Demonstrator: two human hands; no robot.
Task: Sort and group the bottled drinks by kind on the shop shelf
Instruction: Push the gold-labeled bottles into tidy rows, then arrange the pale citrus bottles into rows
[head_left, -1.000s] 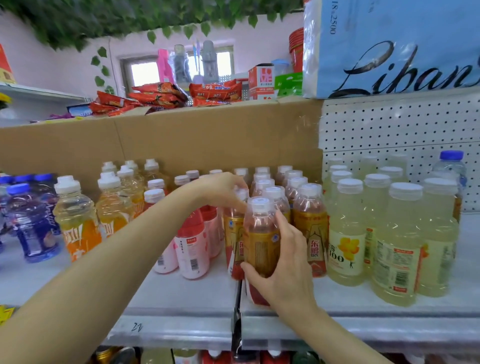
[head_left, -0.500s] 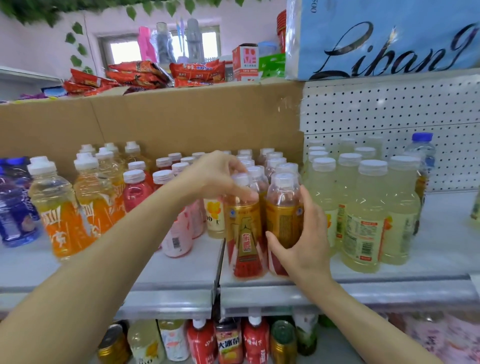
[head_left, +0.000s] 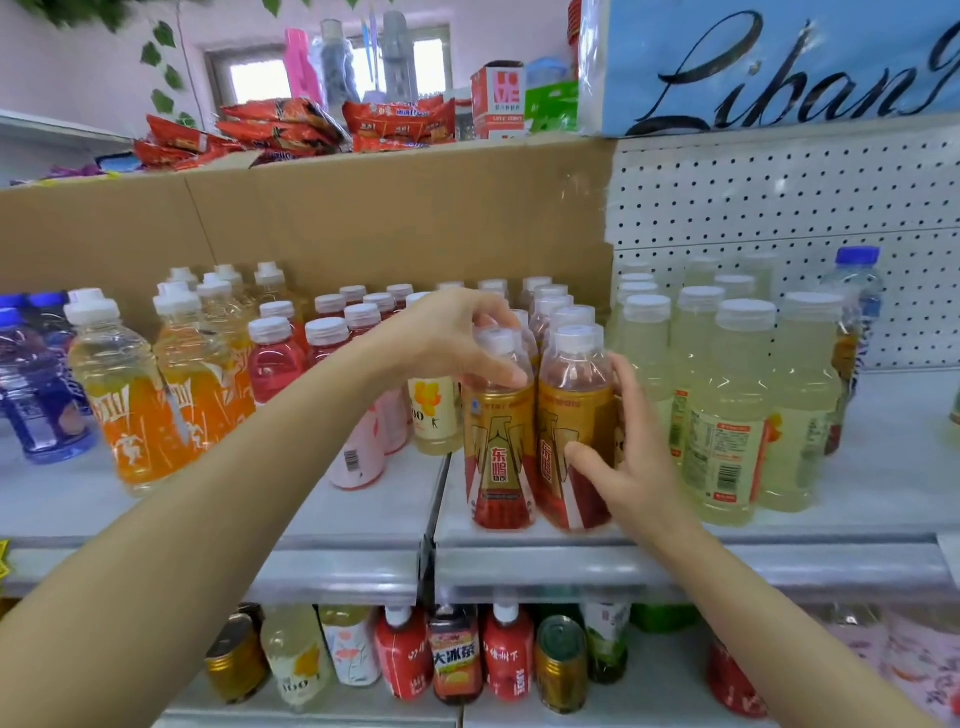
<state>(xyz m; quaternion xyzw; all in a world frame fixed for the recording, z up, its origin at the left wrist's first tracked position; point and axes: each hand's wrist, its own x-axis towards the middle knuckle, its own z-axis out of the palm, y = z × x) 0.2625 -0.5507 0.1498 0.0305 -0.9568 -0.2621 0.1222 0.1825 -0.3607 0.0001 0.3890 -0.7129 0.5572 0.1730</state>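
Left hand (head_left: 457, 338) clamped on one gold-label bottle's (head_left: 498, 436) shoulder; right hand (head_left: 631, 462) curled round its twin (head_left: 576, 431), likely squared into one row at the shelf (head_left: 779, 535) front.

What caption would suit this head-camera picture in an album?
Left hand and right hand grip two gold-labelled bottles side by side on the shop shelf.
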